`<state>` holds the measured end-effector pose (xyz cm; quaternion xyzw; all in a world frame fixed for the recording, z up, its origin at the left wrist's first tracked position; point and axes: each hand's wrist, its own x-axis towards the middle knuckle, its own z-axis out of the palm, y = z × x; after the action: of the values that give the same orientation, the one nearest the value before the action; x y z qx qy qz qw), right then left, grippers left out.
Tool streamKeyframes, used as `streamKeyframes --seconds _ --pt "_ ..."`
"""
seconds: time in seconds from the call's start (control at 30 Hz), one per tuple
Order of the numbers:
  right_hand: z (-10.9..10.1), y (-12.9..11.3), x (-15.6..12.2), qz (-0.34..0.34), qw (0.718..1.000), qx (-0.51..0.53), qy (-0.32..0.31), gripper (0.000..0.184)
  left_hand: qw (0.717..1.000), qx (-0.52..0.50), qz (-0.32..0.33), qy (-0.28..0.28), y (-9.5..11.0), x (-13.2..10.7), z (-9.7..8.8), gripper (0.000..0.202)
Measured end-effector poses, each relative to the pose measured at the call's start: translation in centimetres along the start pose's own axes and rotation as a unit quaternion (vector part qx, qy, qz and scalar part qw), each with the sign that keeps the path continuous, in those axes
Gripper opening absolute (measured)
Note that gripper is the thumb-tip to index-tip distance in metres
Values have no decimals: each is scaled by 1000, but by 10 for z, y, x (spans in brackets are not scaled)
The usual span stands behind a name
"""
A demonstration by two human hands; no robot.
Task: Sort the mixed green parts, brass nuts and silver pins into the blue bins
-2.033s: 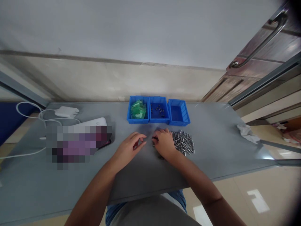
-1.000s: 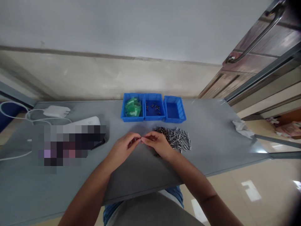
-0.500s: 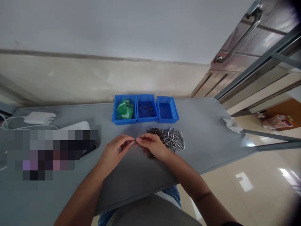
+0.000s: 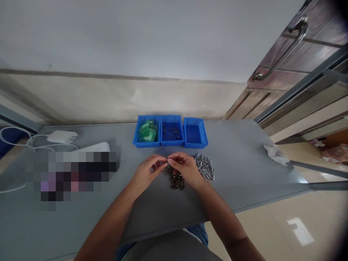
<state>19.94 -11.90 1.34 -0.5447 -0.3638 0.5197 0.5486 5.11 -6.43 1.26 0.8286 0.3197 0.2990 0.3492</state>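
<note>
Both the left hand (image 4: 145, 173) and right hand (image 4: 188, 169) are pinching a tiny, mostly hidden part (image 4: 167, 158) beside the bronze-coloured metal pieces (image 4: 176, 181), where loosening fingers could be losing it.

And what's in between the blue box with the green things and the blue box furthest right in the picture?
In the head view, another blue box sits there, with some small metal pieces inside.
</note>
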Motion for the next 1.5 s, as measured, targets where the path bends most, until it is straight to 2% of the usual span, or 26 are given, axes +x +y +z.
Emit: streamKeyframes --seconds 0.47,0.7,0.93,1.1,1.2,1.3,1.4,1.5 --pt "8 7 -3 -20 999 -28 -28 21 1000 5 -6 16 -3 -14 -9 10" --pt "9 4 -4 49 995 25 -88 23 999 18 3 32 -2 -16 -13 7" --pt "9 3 -6 74 987 78 -115 24 997 54 39 25 6 -19 -16 10" --pt "11 1 -8 19 997 51 -62 23 996 72 24 50 5 -18 -19 10" --pt "14 -1 -11 -32 999 -35 -23 21 997 63 2 54 2 -18 -18 9" --pt "18 -2 -14 -104 987 -123 13 16 998 55 -9 36 1 -17 -17 7" --pt "22 -3 -17 -156 974 -165 21 11 998 58 4 24 0 -18 -16 7" --pt "22 -2 -16 -154 973 -168 21 12 997 76 10 25 -2 -18 -16 6"
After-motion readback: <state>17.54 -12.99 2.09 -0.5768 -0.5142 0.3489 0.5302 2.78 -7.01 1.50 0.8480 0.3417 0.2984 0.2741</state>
